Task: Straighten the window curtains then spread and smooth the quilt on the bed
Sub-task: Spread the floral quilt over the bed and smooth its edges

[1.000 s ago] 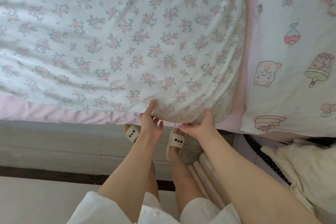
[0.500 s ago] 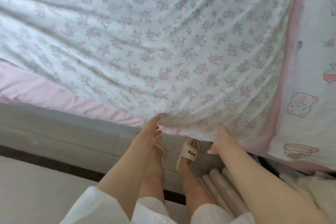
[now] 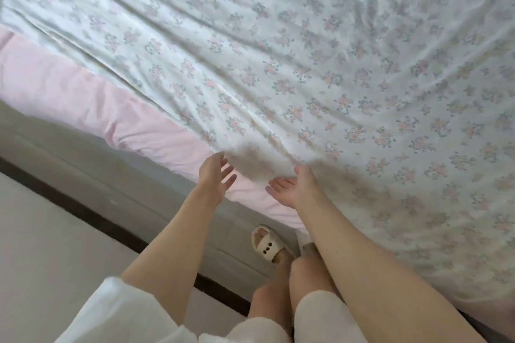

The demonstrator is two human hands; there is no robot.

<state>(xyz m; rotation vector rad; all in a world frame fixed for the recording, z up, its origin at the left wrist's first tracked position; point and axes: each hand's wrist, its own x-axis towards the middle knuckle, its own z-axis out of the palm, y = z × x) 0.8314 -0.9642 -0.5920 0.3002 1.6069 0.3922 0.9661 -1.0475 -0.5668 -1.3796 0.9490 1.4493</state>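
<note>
Across nearly the whole view, the floral quilt (image 3: 306, 69) is lying spread over the bed, its near edge hanging over the pink sheet (image 3: 83, 97) that is showing along the mattress side, with long creases running diagonally from the upper left toward my hands. A second ago I was pinching that hem with both hands; now the fabric is dropping away from me, and the cartoon-printed pillow that was at the right is no longer showing. I am reading this as the end of one tug: the quilt is sitting wider and flatter along this side, though the ridges say smoothing is still to do, and no curtains are showing here, so I cannot judge that part. Below the bed, the grey floor (image 3: 55, 203) is running off to the left, and my slipper (image 3: 268, 245) is standing just beside the bed. My left hand (image 3: 216, 175) is reaching forward with the arm nearly straight, palm turned inward, fingers spread and holding nothing, just off the hem. My right hand (image 3: 295, 188) is turned palm up under the hem, fingers relaxed, thumb touching the cloth but its grip released.
</note>
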